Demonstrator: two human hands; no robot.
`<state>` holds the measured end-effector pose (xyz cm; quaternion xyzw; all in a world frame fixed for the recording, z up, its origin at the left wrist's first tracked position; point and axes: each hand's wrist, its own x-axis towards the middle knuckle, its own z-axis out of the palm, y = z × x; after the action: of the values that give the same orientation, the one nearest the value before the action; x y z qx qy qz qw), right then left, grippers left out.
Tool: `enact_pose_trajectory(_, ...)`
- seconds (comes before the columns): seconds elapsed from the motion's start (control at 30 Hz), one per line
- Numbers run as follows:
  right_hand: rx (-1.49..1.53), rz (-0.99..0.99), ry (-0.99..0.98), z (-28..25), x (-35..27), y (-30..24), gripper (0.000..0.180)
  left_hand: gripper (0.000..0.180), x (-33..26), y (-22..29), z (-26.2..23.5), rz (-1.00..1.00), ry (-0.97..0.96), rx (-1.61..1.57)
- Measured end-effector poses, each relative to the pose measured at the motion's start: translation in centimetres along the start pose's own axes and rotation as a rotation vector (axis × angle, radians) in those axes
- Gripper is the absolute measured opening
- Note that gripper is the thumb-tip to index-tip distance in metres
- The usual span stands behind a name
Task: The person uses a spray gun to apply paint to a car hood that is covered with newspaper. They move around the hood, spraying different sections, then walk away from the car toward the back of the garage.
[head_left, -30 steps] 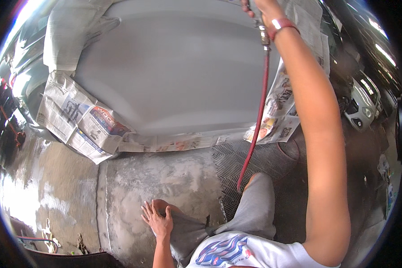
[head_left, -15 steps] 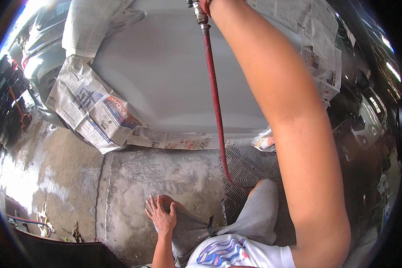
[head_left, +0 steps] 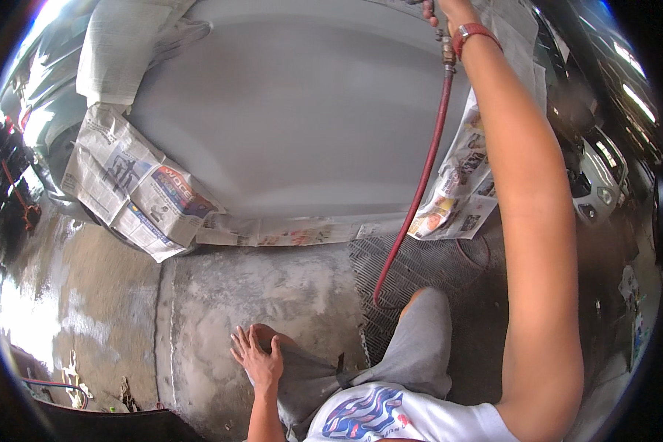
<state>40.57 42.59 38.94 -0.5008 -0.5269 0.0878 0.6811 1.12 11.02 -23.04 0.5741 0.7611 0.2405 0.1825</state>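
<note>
At the top edge, my right hand (head_left: pixel 457 10) is closed around the handle of a spray gun (head_left: pixel 440 34), most of which lies beyond the picture. A red air hose (head_left: pixel 434 132) hangs from the metal coupling under it and curves down to the floor near my right knee. Behind it stretches a smooth grey car panel (head_left: pixel 287 125), bordered with newspaper (head_left: pixel 144 188) at the left, right and lower edges. My left hand (head_left: pixel 261 362) rests by my left knee with its fingers spread, holding nothing.
A dark ribbed mat (head_left: pixel 398 261) lies on the concrete floor (head_left: pixel 228 287) below the panel. Other cars stand at both sides, one with a silver front (head_left: pixel 597 184) at the right. A dark edge (head_left: pixel 118 423) crosses the lower left.
My right hand has swept to the right with the spray gun, and the hose has swung along with it. More newspaper shows at the panel's right side. My left hand stays by the knee.
</note>
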Motion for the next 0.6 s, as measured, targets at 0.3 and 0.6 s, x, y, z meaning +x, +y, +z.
enact_pose_trajectory(0.3,-0.111,0.006,0.269,-11.4,1.6,3.9,0.055,0.075,-0.1,0.3,-0.6,-0.006,-0.003,0.046)
enact_pose_trajectory(0.6,-0.175,0.057,0.285,-19.6,-2.0,5.3,0.064,0.074,0.1,0.9,-0.2,0.016,-0.018,0.044)
